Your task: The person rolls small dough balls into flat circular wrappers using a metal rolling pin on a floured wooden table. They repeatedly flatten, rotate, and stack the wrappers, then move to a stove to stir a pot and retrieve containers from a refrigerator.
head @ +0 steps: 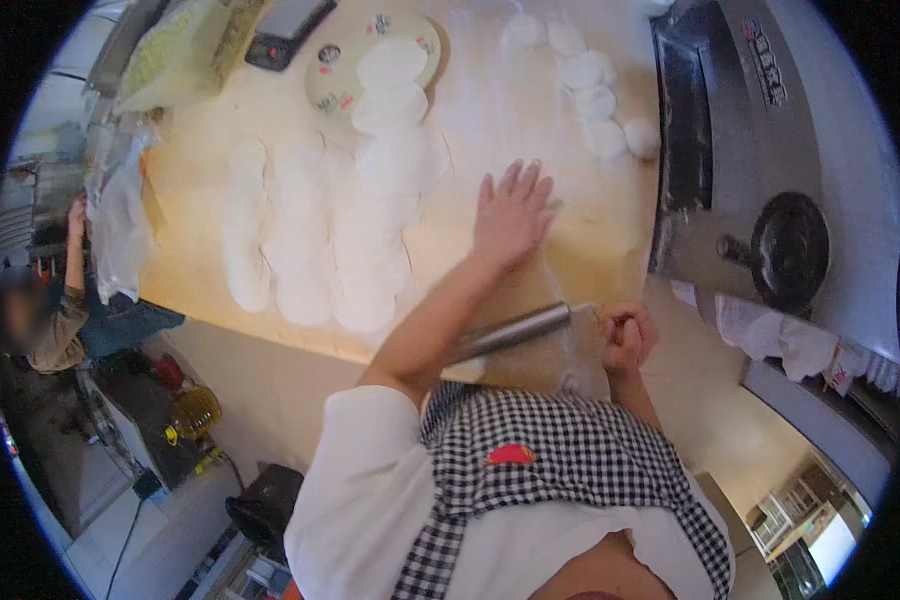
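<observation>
My left hand [515,217] lies palm down over the wooden worktop [457,255], its fingers spread and nothing seen in its grasp. Below it, a metal rolling pin [517,330] rests slantwise near the front edge, partly hidden by my left forearm. My right hand [628,336] is curled close to the pin's right end; blur hides whether it grips the handle. Left of my hands, thin white dough rounds [367,255] overlap in several long rows. Some lie across a patterned plate [330,75] at the back. Thicker dough pieces [596,101] sit in a line at the back right.
A grey machine [727,247] with a black round knob [790,251] borders the right edge. A dark scale [281,37] and a tub of yellow-green food [176,52] stand at the back left. Beyond the left edge is another person [60,330], near an oil bottle [195,412].
</observation>
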Available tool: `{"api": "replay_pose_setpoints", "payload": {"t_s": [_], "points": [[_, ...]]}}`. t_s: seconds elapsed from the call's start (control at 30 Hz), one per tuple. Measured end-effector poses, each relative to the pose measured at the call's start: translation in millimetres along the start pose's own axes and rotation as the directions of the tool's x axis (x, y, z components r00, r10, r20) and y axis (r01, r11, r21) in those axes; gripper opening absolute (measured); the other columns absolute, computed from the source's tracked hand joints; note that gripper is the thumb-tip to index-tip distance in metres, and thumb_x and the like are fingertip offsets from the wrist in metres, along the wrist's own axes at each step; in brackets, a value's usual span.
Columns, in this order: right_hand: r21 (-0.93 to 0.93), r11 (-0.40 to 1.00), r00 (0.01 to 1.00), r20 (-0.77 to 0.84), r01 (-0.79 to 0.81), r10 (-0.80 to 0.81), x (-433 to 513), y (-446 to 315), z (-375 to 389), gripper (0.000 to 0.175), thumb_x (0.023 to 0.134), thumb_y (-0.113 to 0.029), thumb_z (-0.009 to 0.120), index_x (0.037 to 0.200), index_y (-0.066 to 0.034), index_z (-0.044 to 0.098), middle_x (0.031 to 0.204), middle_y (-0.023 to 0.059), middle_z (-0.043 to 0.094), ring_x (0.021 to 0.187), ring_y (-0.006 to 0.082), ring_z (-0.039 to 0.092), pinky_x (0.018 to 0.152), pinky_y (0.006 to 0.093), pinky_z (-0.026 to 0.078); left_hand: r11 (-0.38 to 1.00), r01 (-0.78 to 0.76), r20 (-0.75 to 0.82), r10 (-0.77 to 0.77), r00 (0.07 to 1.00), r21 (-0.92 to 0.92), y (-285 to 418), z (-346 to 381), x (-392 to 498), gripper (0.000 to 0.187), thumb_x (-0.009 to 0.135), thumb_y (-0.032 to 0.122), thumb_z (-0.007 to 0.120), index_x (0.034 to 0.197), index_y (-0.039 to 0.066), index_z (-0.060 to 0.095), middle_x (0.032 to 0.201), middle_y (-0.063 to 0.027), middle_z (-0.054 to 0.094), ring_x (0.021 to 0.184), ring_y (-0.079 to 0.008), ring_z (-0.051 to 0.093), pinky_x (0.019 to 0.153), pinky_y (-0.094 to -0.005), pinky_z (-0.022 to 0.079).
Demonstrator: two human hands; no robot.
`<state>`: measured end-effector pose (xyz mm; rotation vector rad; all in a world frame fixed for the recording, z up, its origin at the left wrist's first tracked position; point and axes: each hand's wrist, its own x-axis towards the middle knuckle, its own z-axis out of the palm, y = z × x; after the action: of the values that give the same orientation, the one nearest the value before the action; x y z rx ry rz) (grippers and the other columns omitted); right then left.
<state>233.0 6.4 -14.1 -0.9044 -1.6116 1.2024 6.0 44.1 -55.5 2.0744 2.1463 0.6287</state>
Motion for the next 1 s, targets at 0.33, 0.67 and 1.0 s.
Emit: {"api": "replay_pose_setpoints", "payload": {"t_s": [0.33,0.67,1.0], "points": [[-0.388,0.908,0.964,-0.136,0.16,-0.228,52.8,24.5,40.4,0.005,0.079,-0.006,0.056,0.082,-0.0026,0.054,0.066,0.0029,0.05,0.057,0.0155,0.05,0.052,0.029,0.041,0.845,0.473,0.219,-0.427,0.877,-0.248,14.5,-51.0,-69.3,0.033,0.075,0.027,0.068,0.092,0.0,0.062,0.093,-0.0183,0.059,0.09,-0.0358,0.055,0.08,-0.0437,0.044],[-0.532,0.811,0.945,-0.059,0.242,-0.321,45.8,22.0,24.7,0.025,0.091,-0.03,0.049,0.088,-0.006,0.054,0.069,0.0001,0.049,0.061,0.0148,0.048,0.054,0.0257,0.038,0.86,0.467,0.293,-0.401,0.868,-0.207,12.9,-59.2,-61.1,0.028,0.08,0.027,0.062,0.092,0.002,0.063,0.084,-0.0172,0.06,0.089,-0.0322,0.058,0.077,-0.0425,0.045],[-0.415,0.87,0.93,-0.128,0.266,-0.346,49.9,40.2,28.7,0.014,0.081,-0.011,0.061,0.078,-0.0001,0.052,0.067,0.0082,0.052,0.05,0.0174,0.048,0.046,0.0289,0.04,0.851,0.473,0.209,-0.431,0.878,-0.231,21.7,-53.0,-67.3,0.032,0.08,0.031,0.062,0.096,0.003,0.063,0.083,-0.0192,0.064,0.081,-0.036,0.061,0.074,-0.0432,0.047]]}}
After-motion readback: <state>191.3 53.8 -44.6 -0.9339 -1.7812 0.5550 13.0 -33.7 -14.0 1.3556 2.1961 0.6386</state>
